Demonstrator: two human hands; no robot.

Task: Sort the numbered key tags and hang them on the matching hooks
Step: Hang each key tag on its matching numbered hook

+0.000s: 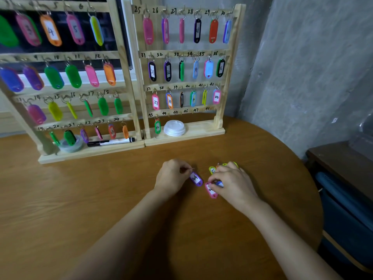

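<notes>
Brown wooden table, left hand pinching the ring of a purple plastic key tag on it, right hand curled over a pink plastic key tag, grasp unclear, pale wooden hook rack behind, green plastic tag on hook 43, stacked white lids on its base.

I am pinching the ring of the purple tag with my left hand, low over the tabletop, while my right hand is curling its fingers onto the pink tag beside it, covering a pile of tags; the rack is standing behind
</notes>
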